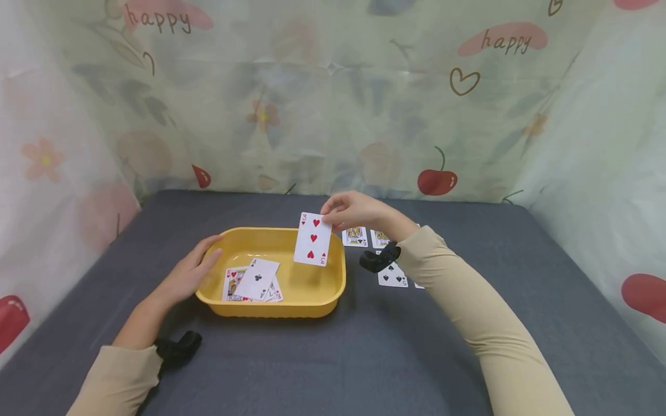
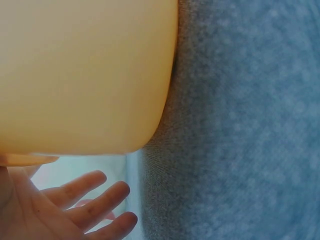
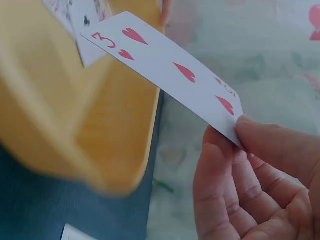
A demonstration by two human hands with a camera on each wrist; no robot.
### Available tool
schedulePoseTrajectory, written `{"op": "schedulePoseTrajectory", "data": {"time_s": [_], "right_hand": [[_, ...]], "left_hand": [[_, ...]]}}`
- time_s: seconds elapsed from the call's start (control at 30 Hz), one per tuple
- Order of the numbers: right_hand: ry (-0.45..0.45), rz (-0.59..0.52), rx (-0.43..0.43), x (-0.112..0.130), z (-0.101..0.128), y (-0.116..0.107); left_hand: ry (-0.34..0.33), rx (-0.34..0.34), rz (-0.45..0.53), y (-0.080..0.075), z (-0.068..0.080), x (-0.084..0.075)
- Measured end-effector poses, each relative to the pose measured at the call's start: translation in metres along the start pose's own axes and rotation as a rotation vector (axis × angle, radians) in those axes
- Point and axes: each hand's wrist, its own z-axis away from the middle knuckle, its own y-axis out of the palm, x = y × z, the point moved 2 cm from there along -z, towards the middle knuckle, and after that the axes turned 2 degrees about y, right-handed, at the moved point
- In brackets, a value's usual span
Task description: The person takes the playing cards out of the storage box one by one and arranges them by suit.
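A yellow tray sits on the grey table and holds a few face-up cards, an ace of clubs on top. My right hand pinches a three of hearts by its top corner and holds it hanging over the tray's right part. The right wrist view shows the same card pinched between thumb and fingers above the tray. My left hand rests with straight fingers against the tray's left wall. In the left wrist view, the fingers lie spread beside the yellow wall.
More face-up cards lie on the grey table to the right of the tray, partly hidden by my right forearm. A patterned curtain closes off the back and both sides. Black wrist-camera mounts sit on both wrists.
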Motion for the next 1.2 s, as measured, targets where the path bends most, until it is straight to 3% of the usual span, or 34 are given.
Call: {"op": "schedulePoseTrajectory", "data": {"time_s": [0.43,0.87,1.2], "right_hand": [[-0.019,-0.038,-0.178,-0.042,0.034,-0.049],[0.101,-0.085,-0.407,-0.109,0.06,-0.106],[0.171,-0.057,-0.495,-0.147,0.076,-0.133]], "left_hand": [[0.008,0.006,0.002,0.0,-0.001,0.002],[0.019,-0.002,0.008,0.0,-0.001,0.003],[0.007,0.0,0.009,0.001,-0.001,0.002]]}}
